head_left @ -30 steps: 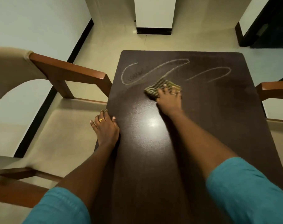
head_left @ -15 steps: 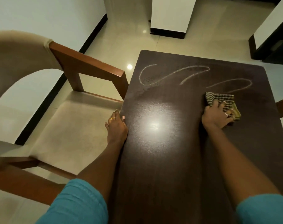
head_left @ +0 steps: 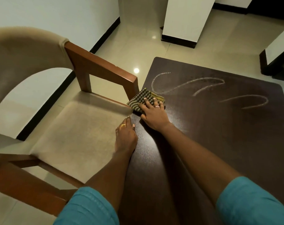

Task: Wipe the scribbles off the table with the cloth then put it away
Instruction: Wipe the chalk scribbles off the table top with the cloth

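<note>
A dark brown table [head_left: 219, 143] carries pale chalk scribbles [head_left: 207, 88] looping across its far half. A black-and-yellow checked cloth [head_left: 141, 98] lies at the table's left edge, just below the left end of the scribbles. My right hand [head_left: 152, 114] presses flat on the cloth, fingers spread over it. My left hand [head_left: 125, 137] rests on the table's left edge, just nearer to me, fingers curled over the side and holding nothing loose.
A wooden armchair [head_left: 102, 70] with a beige seat stands tight against the table's left side, its arm next to the cloth. A white pillar [head_left: 183, 21] rises beyond the table on the tiled floor. A dark doorway [head_left: 277, 62] is at the far right.
My right hand has swept the cloth from the table's right side across to its left edge. My left hand stays on the left edge. The camera has turned left.
</note>
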